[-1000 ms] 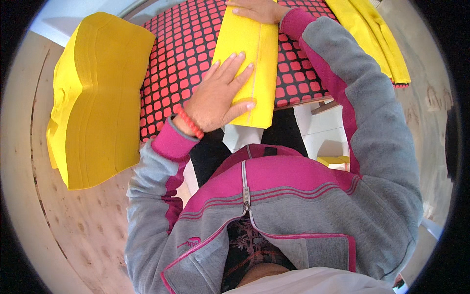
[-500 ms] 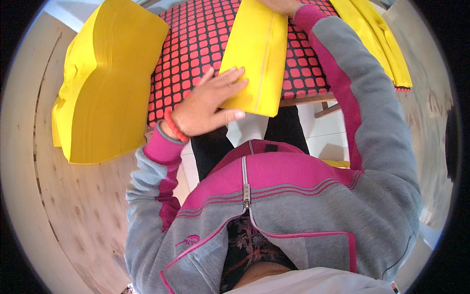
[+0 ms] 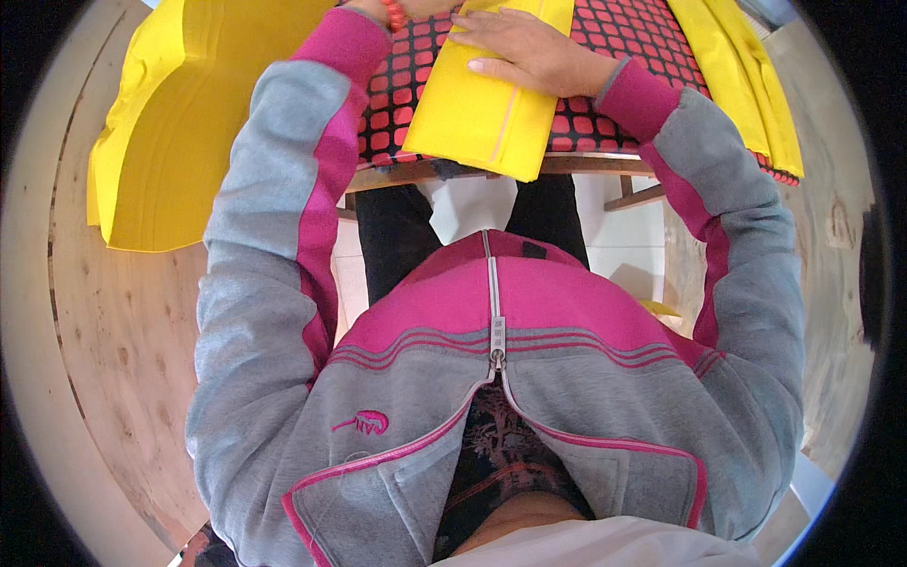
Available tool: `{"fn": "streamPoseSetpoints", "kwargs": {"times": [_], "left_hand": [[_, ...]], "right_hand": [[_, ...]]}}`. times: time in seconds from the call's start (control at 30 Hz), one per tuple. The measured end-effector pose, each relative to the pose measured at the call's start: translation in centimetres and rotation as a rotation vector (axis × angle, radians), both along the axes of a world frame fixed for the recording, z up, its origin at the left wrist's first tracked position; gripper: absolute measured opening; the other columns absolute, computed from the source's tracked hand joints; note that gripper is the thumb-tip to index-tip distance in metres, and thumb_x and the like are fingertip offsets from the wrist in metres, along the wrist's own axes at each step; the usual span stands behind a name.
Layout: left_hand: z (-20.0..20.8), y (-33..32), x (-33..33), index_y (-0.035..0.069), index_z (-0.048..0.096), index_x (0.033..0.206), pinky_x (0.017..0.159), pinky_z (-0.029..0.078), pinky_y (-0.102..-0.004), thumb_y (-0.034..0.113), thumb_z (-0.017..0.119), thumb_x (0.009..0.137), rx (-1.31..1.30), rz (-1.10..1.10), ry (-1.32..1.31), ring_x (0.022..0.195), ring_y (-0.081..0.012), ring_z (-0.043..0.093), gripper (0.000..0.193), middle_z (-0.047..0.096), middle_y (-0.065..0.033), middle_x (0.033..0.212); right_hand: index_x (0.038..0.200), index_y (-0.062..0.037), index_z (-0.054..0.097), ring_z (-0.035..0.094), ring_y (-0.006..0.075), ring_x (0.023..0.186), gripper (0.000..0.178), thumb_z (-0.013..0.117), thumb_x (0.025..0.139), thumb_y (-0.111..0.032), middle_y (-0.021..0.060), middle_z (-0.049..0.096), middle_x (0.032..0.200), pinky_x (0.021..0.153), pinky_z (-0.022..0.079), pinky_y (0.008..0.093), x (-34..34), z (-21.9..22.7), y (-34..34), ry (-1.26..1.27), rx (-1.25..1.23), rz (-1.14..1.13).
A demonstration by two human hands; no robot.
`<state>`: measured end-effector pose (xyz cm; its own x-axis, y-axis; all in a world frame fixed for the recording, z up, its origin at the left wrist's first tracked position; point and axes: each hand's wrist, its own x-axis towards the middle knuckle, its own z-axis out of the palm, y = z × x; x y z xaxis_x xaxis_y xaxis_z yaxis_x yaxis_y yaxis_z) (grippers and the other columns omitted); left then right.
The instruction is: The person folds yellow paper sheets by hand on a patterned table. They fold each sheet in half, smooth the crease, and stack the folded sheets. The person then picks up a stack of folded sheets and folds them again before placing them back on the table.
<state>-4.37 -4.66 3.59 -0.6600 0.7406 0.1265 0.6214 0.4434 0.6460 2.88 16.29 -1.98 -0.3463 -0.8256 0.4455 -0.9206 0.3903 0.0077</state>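
Observation:
A folded yellow piece of fabric [image 3: 463, 118], flat and long with a pale seam line down its length, lies on the red-and-black checked cloth. Flat across its upper part rests my right hand [image 3: 534, 55], fingers stretched out toward the left. My left hand [image 3: 425, 8], with a red bracelet at the wrist, reaches to the top edge of the view beside the fabric's left side. Its fingers are mostly cut off there, so whether it touches the fabric cannot be seen. The fabric's near end hangs slightly past the table edge.
A big stack of yellow fabric [image 3: 179, 142] stands at the left, over a wooden board [image 3: 123, 350]. More folded yellow fabric [image 3: 746, 85] lies at the far right of the checked cloth [image 3: 605, 123]. The wooden table edge [image 3: 416, 173] runs before my lap.
My left hand has moved up and away from the near end of the fabric to the top edge. The right hand has come down nearer and now lies on the fabric.

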Motion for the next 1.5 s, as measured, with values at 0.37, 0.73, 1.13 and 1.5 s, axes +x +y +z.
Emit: {"fn": "streamPoseSetpoints", "kwargs": {"times": [0.37, 0.73, 1.13, 1.5], "left_hand": [[-4.5, 1.7, 1.7, 0.003, 0.040, 0.150, 0.119, 0.021, -0.0543, 0.045, 0.041, 0.104, -0.337, -0.047, 0.593, 0.143, -0.0331, 0.037, 0.063, 0.040, -0.0208, 0.154], [-5.5, 1.8, 1.5, 0.003, 0.034, 0.153, 0.121, 0.017, -0.0530, 0.051, 0.036, 0.104, -0.378, -0.013, 0.620, 0.148, -0.0335, 0.029, 0.069, 0.034, -0.0221, 0.158], [-2.6, -2.1, 3.1, 0.001, 0.055, 0.137, 0.099, 0.049, -0.0342, 0.035, 0.054, 0.102, -0.129, 0.427, 0.233, 0.115, -0.0220, 0.064, 0.049, 0.068, -0.0134, 0.123], [-4.2, -3.6, 15.4, -0.003, 0.053, 0.139, 0.118, 0.028, -0.0382, 0.026, 0.051, 0.104, 0.331, 0.244, 0.172, 0.145, -0.0327, 0.037, 0.046, 0.045, -0.0244, 0.151]], "right_hand": [[0.148, -0.0075, 0.044, 0.034, 0.0342, 0.146, 0.072, 0.061, 0.091, -0.049, 0.0179, 0.037, 0.157, 0.118, 0.026, 0.0516, 9.2, -0.2, -2.3, -0.209, 0.031, 0.115], [0.137, -0.0025, 0.054, 0.048, 0.0343, 0.136, 0.065, 0.070, 0.088, -0.043, 0.0194, 0.052, 0.144, 0.113, 0.034, 0.0498, 15.2, 0.4, -3.3, -0.329, -0.127, 0.349], [0.102, -0.0036, 0.064, 0.068, 0.0237, 0.091, 0.022, 0.068, 0.091, -0.022, 0.0112, 0.068, 0.096, 0.077, 0.053, 0.0346, 19.2, 0.9, 2.4, -0.799, -0.535, -0.148], [0.132, -0.0029, 0.054, 0.064, 0.0197, 0.114, 0.049, 0.053, 0.103, -0.043, 0.0132, 0.065, 0.125, 0.094, 0.051, 0.0321, 20.0, -2.3, 0.4, -1.935, -1.250, -0.238]]}}
